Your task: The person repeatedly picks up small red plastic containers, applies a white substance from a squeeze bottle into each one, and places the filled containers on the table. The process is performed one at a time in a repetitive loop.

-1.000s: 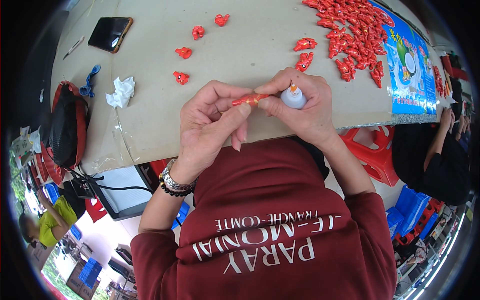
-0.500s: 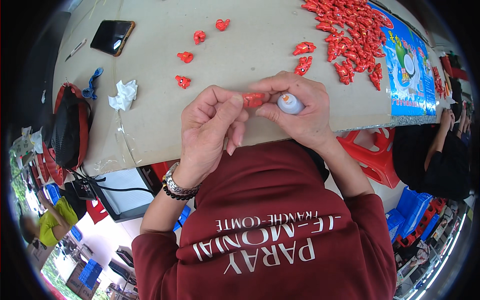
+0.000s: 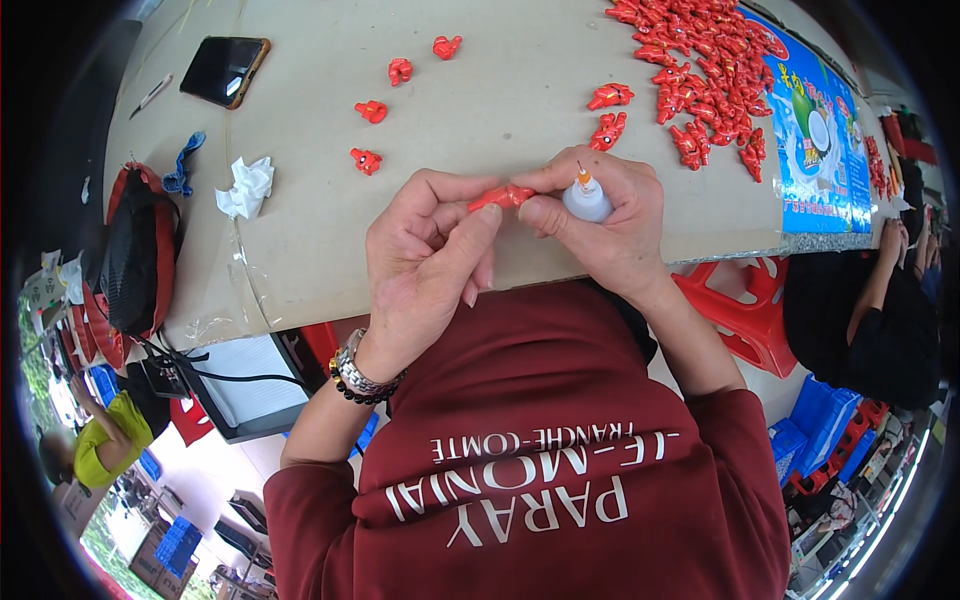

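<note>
Between both hands, over the near part of the table, is a small red figurine. My left hand pinches one end of it between thumb and fingers. Thumb and forefinger of my right hand grip its other end. Tucked in that same right hand is a small white glue bottle with an orange collar and a thin needle tip pointing up. Two similar red figurines lie just beyond the right hand. Several more red pieces are spaced out beyond the left hand.
A big heap of red figurines lies at the far right beside a blue printed sheet. To the left are a phone, a crumpled tissue and a black-and-red bag. A red stool stands below the table's right edge.
My right thumb and forefinger have closed onto the figurine, which has turned in my fingers. The glue bottle has tipped so its needle points up and away.
</note>
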### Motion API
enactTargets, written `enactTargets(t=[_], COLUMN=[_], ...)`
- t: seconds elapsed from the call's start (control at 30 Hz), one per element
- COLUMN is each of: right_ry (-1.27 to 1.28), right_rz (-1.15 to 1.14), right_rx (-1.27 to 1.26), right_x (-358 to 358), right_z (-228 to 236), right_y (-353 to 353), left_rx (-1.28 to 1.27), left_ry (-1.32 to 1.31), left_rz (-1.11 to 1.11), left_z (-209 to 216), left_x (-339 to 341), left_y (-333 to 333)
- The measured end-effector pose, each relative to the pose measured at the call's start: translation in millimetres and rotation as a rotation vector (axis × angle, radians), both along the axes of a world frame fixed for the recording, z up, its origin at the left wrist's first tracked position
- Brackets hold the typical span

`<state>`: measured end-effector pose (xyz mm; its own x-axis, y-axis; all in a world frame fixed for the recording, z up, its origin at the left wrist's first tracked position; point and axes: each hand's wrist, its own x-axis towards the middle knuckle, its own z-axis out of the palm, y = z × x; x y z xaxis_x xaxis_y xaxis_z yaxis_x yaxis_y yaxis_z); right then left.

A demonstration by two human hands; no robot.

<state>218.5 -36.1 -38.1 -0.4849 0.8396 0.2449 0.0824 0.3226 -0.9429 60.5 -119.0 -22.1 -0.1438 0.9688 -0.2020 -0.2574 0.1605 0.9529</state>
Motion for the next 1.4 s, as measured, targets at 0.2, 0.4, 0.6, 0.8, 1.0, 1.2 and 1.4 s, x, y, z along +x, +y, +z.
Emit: enactTargets(t=[0.2, 0.4, 0.6, 0.8, 1.0, 1.2, 1.4], right_ry=[0.001, -0.037, -0.023, -0.038, -0.121, -0.183, -0.017], right_rz=[0.032, 0.038, 0.09, 0.086, 0.077, -0.037, -0.054], right_rx=[0.062, 0.043, 0.046, 0.038, 0.078, 0.111, -0.211], right_x=[0.1, -0.2, 0.0, 2.1, 1.7, 16.7, 2.7], right_z=[0.3, -0.8, -2.7, -2.7, 4.6, -7.1, -3.3], right_y=[1.7, 1.0, 0.1, 2.2, 2.0, -13.3, -13.4], left_rx=[0.007, -0.011, 0.003, -0.021, -0.038, 0.04, 0.193], left_ry=[0.034, 0.0, -0.026, -0.022, -0.002, 0.056, -0.03], left_rz=[-0.015, -0.033, -0.026, -0.046, -0.033, -0.14, -0.105], left_z=[-3.5, -2.4, -4.5, -4.8, -6.5, -1.6, -13.8], left_x=[-2.3, -5.1, -5.5, -3.9, -5.3, -3.6, -6.9], left_y=[-0.3, 0.6, -0.1, 3.7, 0.7, -11.8, -5.1])
